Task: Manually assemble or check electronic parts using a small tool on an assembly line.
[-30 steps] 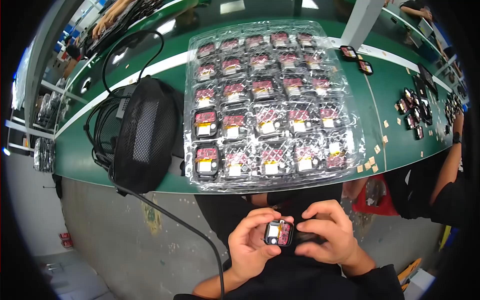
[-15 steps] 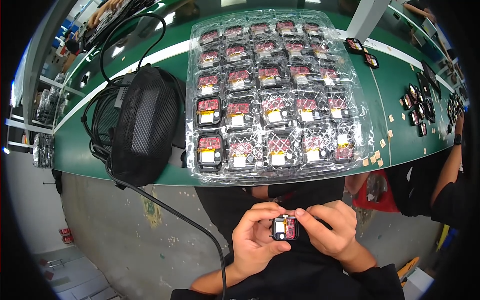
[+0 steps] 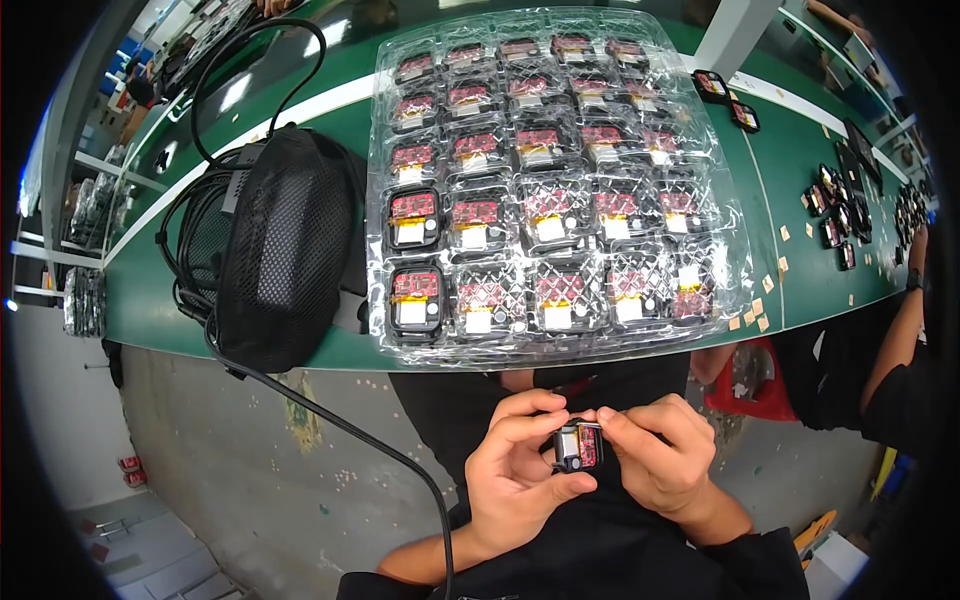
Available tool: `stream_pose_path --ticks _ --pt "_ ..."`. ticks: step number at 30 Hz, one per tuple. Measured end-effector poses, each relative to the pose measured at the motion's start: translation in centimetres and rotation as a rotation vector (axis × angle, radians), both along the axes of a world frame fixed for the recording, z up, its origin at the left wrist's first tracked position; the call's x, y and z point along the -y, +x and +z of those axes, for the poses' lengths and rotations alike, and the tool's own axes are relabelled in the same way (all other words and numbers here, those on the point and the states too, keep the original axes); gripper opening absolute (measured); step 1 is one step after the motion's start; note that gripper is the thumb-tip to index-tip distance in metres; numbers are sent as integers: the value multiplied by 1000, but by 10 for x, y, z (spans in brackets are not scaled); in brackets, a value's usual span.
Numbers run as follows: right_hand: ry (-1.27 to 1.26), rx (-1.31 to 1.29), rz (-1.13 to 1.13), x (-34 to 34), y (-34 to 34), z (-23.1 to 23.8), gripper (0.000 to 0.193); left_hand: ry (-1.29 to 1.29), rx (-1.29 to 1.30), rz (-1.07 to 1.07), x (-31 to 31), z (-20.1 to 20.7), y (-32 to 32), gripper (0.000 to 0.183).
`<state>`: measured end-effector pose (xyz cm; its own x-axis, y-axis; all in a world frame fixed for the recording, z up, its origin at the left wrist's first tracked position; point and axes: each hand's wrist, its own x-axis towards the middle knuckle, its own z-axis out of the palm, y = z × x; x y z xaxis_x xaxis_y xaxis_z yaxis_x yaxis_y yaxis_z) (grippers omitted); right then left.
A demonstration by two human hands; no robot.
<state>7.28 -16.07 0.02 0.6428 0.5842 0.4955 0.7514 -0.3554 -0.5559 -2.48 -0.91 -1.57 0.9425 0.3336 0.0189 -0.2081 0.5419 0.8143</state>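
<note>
My left hand (image 3: 515, 475) holds a small black watch case (image 3: 562, 464) by its edges, in front of my body below the table edge. The case's open side shows a red circuit board, a silvery block and a strip of yellow tape. My right hand (image 3: 665, 455) is closed in a pinch at the case's upper right edge. Whether a small piece sits between its fingertips is too fine to make out. Beyond my hands, a clear plastic tray (image 3: 735, 300) on the table carries rows of similar cases with red boards.
A black mesh bag (image 3: 290, 250) with cables stands left of the tray; one cable (image 3: 400, 455) hangs toward my left forearm. Small tan squares (image 3: 757, 305), two loose cases (image 3: 726, 100) and a pile of black parts (image 3: 838, 215) lie on the right. Another person's arm (image 3: 900, 335) is farther right.
The watch case has turned and tilted in my left hand and moved slightly right and up. My right fingertips have shifted to its upper right corner.
</note>
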Motion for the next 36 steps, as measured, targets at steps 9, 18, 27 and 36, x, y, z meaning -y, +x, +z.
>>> stream_pose_path --ticks 9,18,27,36 --pt "-48 102 53 2 3 1 49 12 -59 52 1 5 2 57" --pt "-130 107 46 -3 3 8 45 8 -57 100 2 0 2 58" --pt "-8 1 169 14 23 29 39 34 101 -15 -18 19 -6 60" --pt "-98 117 -315 2 51 47 40 976 150 525 -92 78 71 45"
